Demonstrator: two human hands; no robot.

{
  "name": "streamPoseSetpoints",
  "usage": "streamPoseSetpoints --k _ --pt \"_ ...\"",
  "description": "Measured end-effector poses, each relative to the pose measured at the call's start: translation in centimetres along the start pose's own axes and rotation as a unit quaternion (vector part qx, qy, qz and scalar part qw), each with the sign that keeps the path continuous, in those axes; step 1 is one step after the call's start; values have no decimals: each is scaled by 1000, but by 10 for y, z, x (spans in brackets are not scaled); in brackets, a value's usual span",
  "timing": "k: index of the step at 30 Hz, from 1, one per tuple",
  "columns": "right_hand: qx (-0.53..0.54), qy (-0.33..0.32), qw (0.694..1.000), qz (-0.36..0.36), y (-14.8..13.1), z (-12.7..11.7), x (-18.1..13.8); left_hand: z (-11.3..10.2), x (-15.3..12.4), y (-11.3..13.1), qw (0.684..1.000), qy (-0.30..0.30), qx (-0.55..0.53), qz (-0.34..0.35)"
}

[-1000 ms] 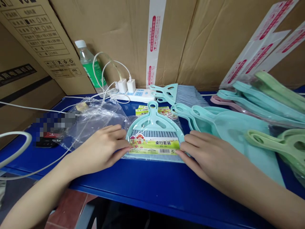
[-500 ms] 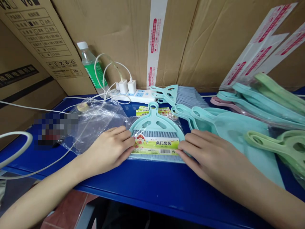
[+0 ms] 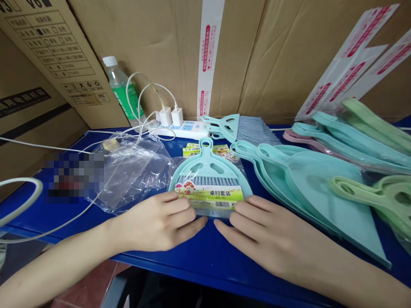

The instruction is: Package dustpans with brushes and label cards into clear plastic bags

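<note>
A light-blue dustpan and brush set (image 3: 210, 164) lies on the blue table, its handle pointing away from me. The brush rests in the pan, bristles toward me, with a yellow-green printed card (image 3: 213, 196) across the lower part and clear plastic around it. My left hand (image 3: 160, 220) has curled fingers at the set's lower left edge. Curled in the same way, my right hand (image 3: 266, 233) is on the lower right edge. The fingers hide both front corners, and the two index fingertips or thumbs nearly meet below the card.
Stacked light-blue dustpans (image 3: 327, 184) lie at right, beside green ones (image 3: 379, 194) and bagged pieces. Loose brushes (image 3: 240, 127) lie behind. Crumpled clear plastic (image 3: 135, 184) and white cables are at left. A power strip (image 3: 189, 128) and bottle (image 3: 123, 92) stand before cardboard boxes (image 3: 160, 38).
Both hands have moved down toward me, from the set's sides to its lower edge, and closer together. The set has stayed nearly in place, and more of its sides shows.
</note>
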State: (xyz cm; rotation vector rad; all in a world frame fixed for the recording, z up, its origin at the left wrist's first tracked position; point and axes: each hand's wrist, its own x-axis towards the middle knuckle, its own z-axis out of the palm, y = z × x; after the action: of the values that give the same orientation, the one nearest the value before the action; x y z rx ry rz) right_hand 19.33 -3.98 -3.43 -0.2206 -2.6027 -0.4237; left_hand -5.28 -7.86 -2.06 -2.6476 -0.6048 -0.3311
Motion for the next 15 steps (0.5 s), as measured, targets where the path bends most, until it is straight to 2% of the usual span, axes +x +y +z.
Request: streamPoseSetpoints --k 6,12,15 --pt "-46 -24 999 5 3 3 -1 3 -1 0 999 -7 35 -16" --pt "-61 -60 995 49 3 10 -3 7 -2 -3 994 -81 9 -70" --pt "-52 -59 995 65 2 14 -4 9 -2 -2 993 -92 -3 -79"
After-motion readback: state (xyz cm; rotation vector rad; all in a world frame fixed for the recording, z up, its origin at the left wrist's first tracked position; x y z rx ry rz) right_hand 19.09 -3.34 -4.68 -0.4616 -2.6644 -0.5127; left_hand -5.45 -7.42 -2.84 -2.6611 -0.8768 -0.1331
